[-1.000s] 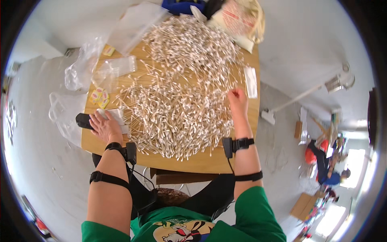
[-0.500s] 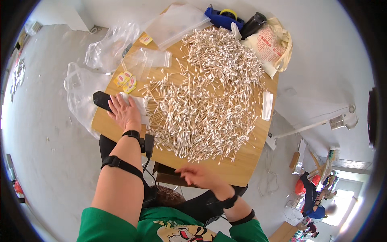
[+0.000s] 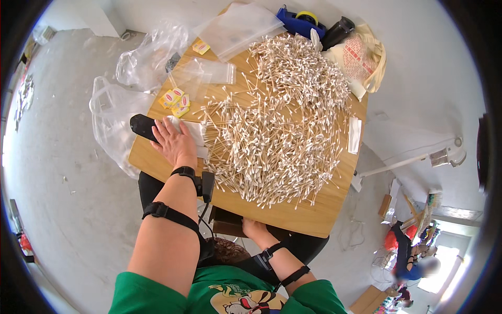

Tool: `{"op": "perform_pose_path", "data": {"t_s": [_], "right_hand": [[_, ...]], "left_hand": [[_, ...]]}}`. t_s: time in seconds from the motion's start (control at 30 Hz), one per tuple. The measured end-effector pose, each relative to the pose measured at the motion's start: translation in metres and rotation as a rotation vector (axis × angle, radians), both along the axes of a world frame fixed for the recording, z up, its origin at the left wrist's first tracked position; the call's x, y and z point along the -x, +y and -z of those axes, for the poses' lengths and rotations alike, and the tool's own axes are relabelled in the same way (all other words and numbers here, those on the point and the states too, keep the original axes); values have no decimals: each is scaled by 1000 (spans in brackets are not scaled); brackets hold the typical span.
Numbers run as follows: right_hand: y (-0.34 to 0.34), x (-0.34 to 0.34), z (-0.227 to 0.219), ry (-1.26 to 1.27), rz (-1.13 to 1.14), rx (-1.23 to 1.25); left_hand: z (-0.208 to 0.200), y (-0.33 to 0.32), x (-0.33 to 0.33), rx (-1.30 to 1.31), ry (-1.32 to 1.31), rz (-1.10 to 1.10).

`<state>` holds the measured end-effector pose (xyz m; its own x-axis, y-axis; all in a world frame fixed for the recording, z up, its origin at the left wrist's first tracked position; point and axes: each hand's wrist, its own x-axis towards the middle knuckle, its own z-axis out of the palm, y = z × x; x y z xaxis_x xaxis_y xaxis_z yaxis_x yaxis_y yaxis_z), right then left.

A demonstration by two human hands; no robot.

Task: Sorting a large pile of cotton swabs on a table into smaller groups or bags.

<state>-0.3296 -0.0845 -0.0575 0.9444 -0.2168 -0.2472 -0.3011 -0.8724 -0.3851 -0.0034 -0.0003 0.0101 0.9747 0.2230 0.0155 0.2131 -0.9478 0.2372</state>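
Observation:
My left hand [image 3: 177, 141] lies palm down at the table's left side, fingers spread. It rests across a white sheet-like piece [image 3: 195, 131] and touches the end of a rounded black object [image 3: 140, 125], whose kind I cannot make out. A large pile of cotton swabs [image 3: 261, 152] with wooden sticks lies right of this hand. My right hand [image 3: 254, 229] is at the table's near edge beside an open brown box [image 3: 226, 222]; its fingers are hidden by the edge and box. Small yellow-and-white packets [image 3: 175, 100] lie beyond my left hand.
Clear plastic bags [image 3: 209, 70] lie at the table's far left, others hang off its side. A blue tape dispenser [image 3: 300, 21], a black bottle [image 3: 339, 32] and a cloth bag [image 3: 361, 57] stand far right. A white strip [image 3: 354, 135] lies by the right edge.
My right hand has gone from above my lap forward to the table's near edge, its fingers passing out of sight at the brown box. My left hand stays put; the whole view has shifted slightly.

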Motion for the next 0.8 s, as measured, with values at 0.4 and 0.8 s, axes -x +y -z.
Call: {"op": "perform_pose_path", "data": {"t_s": [0.4,0.8], "right_hand": [[-78,-176,-197,183,-171,-549],[-178,-439,-133,82,77,513]], "left_hand": [[4,18,-5,42,-54,-1],[6,10,-2,98,-72,33]]}}
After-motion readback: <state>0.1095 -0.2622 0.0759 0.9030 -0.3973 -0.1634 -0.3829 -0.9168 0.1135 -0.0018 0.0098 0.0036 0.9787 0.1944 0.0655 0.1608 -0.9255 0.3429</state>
